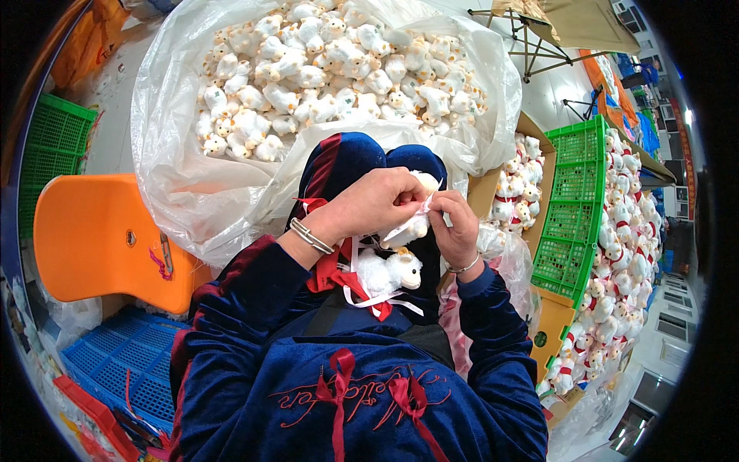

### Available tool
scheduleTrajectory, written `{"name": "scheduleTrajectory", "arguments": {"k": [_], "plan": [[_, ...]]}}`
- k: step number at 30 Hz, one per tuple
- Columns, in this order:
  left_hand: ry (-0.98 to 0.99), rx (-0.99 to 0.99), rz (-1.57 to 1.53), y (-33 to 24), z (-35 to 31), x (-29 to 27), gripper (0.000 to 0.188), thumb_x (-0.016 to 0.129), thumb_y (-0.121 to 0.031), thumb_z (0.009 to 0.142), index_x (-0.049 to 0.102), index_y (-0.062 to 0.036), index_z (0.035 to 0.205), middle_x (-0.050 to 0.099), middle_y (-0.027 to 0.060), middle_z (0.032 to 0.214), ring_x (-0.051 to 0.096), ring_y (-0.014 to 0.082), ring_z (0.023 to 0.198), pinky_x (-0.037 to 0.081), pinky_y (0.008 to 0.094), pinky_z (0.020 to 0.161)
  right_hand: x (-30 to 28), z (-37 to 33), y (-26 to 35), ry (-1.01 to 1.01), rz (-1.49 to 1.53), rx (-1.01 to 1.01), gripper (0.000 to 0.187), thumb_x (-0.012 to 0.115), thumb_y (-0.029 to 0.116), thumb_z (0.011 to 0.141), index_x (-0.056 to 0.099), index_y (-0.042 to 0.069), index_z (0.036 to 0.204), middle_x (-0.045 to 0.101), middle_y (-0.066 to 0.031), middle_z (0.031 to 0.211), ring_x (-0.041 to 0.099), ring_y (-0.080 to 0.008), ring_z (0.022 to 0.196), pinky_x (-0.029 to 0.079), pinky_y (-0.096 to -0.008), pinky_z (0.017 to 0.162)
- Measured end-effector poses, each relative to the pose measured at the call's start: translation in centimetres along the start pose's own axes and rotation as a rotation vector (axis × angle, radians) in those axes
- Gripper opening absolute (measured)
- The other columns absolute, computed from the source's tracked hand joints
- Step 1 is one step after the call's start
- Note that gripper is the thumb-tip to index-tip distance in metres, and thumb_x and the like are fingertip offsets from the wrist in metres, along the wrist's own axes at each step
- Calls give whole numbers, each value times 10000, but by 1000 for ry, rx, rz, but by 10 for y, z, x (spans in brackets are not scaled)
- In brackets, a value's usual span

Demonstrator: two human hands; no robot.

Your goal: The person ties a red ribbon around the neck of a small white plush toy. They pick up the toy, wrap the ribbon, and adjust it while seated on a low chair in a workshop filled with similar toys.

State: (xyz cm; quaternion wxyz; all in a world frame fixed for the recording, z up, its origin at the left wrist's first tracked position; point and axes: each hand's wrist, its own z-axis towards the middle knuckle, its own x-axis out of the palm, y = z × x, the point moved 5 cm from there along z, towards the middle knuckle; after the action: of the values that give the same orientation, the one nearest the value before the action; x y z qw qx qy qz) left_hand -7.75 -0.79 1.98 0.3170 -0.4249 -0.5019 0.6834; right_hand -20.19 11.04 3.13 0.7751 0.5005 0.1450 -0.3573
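Observation:
Above my lap, my left hand (pixel 379 202) and my right hand (pixel 457 225) meet with their fingers pinched on a thin pale ribbon (pixel 406 226). The ribbon lies at a small white plush animal (pixel 416 229), partly hidden behind my fingers. A second white plush animal (pixel 379 272) with a dark eye and a yellowish horn rests on my lap, just below. Around it lie loose red ribbons (pixel 327 271) and pale ribbon strands (pixel 406 305).
Ahead of my knees, a large clear plastic bag (pixel 173 138) holds a heap of white plush animals (pixel 323 69). To the right stand a cardboard box (pixel 486 189), a green crate (pixel 570 208) and many red-ribboned plush animals (pixel 616 269). An orange chair (pixel 100 239) and blue crate (pixel 127 362) sit left.

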Motion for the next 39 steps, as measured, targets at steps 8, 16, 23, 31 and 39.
{"name": "scheduleTrajectory", "arguments": {"k": [8,16,23,31,39], "plan": [[-76,79,-10,-11,-3,-1,156,725,-129,854,643,-2,892,589,57,775,569,141,687,465,273,627,-1,-4,0,-34,8,32,204,696,-78,814,609,8,976,638,-135,954,636,-273,825,516,-326,730],[-119,-67,-179,4,-3,6,134,727,-131,878,684,-8,904,623,46,824,597,127,739,475,263,658,-11,1,-3,-6,115,225,54,666,26,901,640,-11,929,656,-109,902,634,-208,800,503,-294,713],[-147,-153,-254,9,-9,10,149,731,-157,894,726,-12,931,640,23,861,601,89,780,482,244,698,-19,-13,-28,-162,214,616,117,607,89,966,604,-14,913,589,-50,836,562,-118,744,457,-248,678],[-170,-166,-114,-6,-7,8,209,736,-206,880,714,0,910,632,70,825,617,144,743,503,289,681,-21,8,16,-42,-79,458,200,707,193,891,650,2,873,630,-143,796,615,-248,711,487,-355,655],[-228,-122,-202,17,-13,10,76,683,-62,892,697,11,911,609,35,851,578,114,784,463,250,730,-6,24,11,71,1,339,215,648,223,895,654,10,861,648,-166,840,633,-362,801,500,-420,729]]}}
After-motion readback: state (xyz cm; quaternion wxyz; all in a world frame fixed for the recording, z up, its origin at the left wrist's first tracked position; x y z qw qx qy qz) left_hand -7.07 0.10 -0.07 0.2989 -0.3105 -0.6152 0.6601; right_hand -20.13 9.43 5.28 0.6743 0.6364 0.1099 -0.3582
